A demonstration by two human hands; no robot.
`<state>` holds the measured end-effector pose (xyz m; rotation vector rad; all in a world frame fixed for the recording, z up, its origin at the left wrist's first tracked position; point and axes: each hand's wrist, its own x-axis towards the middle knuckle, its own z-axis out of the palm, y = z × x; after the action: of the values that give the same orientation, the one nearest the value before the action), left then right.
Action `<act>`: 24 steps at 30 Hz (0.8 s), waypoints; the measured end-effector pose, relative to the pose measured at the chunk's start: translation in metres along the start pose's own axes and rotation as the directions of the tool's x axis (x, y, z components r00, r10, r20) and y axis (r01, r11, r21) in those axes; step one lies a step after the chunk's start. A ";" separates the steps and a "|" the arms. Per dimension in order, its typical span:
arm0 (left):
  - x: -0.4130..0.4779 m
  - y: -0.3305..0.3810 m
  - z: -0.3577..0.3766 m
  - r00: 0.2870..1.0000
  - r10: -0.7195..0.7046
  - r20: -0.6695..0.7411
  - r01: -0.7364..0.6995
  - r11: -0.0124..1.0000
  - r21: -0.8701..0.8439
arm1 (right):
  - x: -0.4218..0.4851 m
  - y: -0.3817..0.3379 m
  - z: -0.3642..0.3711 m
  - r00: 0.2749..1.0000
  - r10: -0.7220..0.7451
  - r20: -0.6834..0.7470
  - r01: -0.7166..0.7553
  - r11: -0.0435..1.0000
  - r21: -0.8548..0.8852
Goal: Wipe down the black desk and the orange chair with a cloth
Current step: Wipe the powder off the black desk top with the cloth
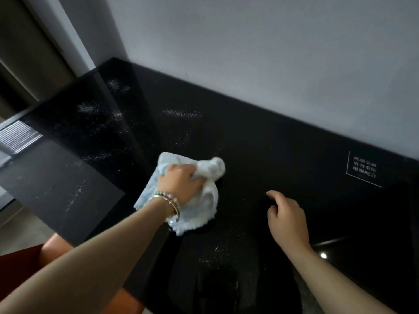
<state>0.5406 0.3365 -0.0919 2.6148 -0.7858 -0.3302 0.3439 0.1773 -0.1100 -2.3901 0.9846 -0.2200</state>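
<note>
Your left hand (180, 183) is closed over a bunched light-blue cloth (204, 207), pressing it flat on the black desk (260, 137) near the middle of the top. The cloth spreads out under and around the hand, a twisted corner poking toward 2 o'clock and a flatter flap trailing back toward 6 o'clock. A beaded bracelet (171, 203) sits on that wrist.

From the hand, the dust still to be taken lies mostly at 10 to 12 o'clock — pale speckled patches (181, 114) scattered across the far-left part of the desk, with more at 9 o'clock near the left edge. A smaller sprinkle (215, 252) lies at 5 o'clock, close to you. So the left hand is the nearer one for the coming stroke, and nothing stands between cloth and specks.

Your right hand (286, 219) is empty, fingers loosely curled, apparently resting on the glass at 3 o'clock from the cloth, clear of it. Beyond it, at 2 o'clock, a white printed notice (364, 169) is set on the surface. The orange chair (54, 243) shows below the desk's near-left edge, at 7 o'clock — untouched, by the look of it.
</note>
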 end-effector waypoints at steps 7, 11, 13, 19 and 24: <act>0.054 0.011 0.019 0.949 -0.314 0.036 0.307 0.942 0.137 | 0.012 0.007 0.000 0.995 0.068 0.077 -0.052 0.980 -0.191; 0.043 0.053 0.055 0.989 -0.138 0.046 0.126 0.971 0.203 | 0.013 0.012 0.002 0.996 0.074 0.058 -0.064 0.984 -0.166; 0.019 0.067 0.076 0.978 0.176 0.116 -0.202 0.938 0.280 | 0.022 0.012 -0.003 0.998 0.066 0.013 -0.065 0.992 -0.107; 0.089 0.036 0.044 0.990 0.108 0.088 -0.130 0.946 0.299 | 0.053 0.029 -0.028 0.992 0.107 -0.070 -0.115 0.985 -0.126; 0.069 0.100 0.079 0.993 -0.114 -0.022 0.116 0.986 0.120 | 0.073 0.050 -0.039 0.963 0.230 -0.137 -0.249 0.958 -0.144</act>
<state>0.5235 0.1969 -0.1274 2.7801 -0.6700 -0.3033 0.3525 0.0813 -0.1083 -2.3928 1.3849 -0.2005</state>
